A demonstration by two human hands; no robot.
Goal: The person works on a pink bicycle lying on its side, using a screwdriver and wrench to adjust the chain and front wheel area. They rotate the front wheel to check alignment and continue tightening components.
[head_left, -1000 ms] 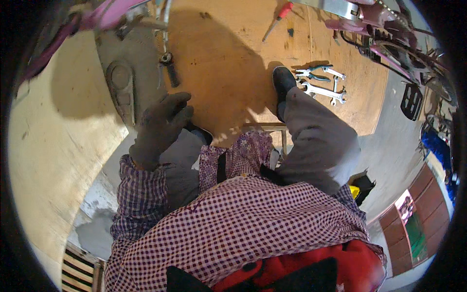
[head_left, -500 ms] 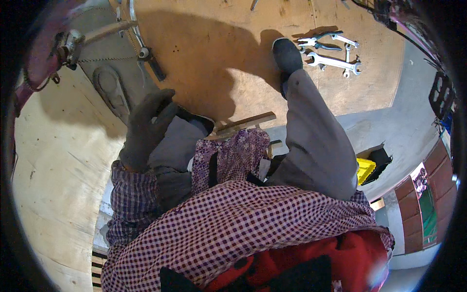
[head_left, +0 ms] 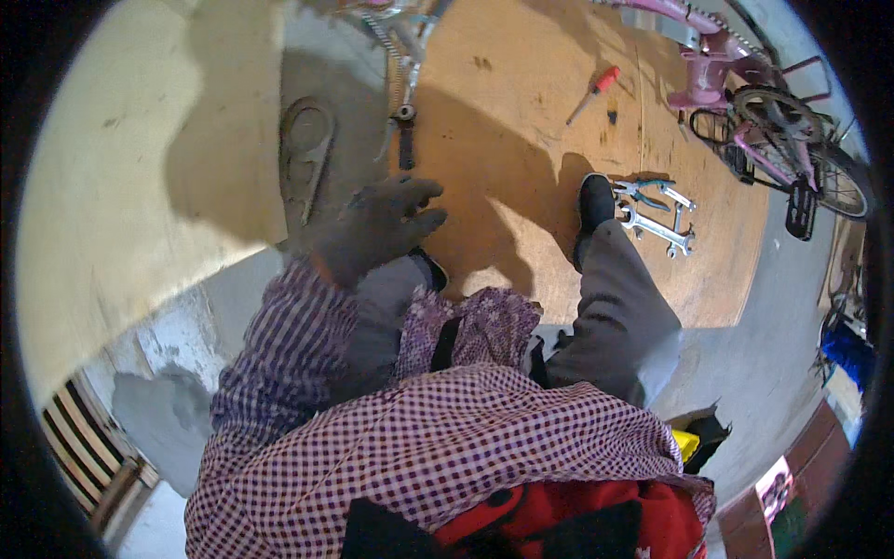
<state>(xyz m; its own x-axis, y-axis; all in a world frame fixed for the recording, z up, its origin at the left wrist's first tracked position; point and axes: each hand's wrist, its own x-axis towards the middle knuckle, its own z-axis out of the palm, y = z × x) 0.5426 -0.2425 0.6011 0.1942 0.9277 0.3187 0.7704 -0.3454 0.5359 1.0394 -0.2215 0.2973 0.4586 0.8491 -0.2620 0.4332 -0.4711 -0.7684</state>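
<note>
Head view: since the preceding frame, the viewpoint has been shifted, and the red-handled screwdriver and pink bicycle frame are more fully shown at far right. The left hand is held open above the left leg, nothing being seen in it; the right hand is not shown, so its state cannot be told. The black-ended metal bar is located just beyond the left hand. No tool is judged to have been taken up; pliers and wrenches are positioned on the wooden board at right.
</note>
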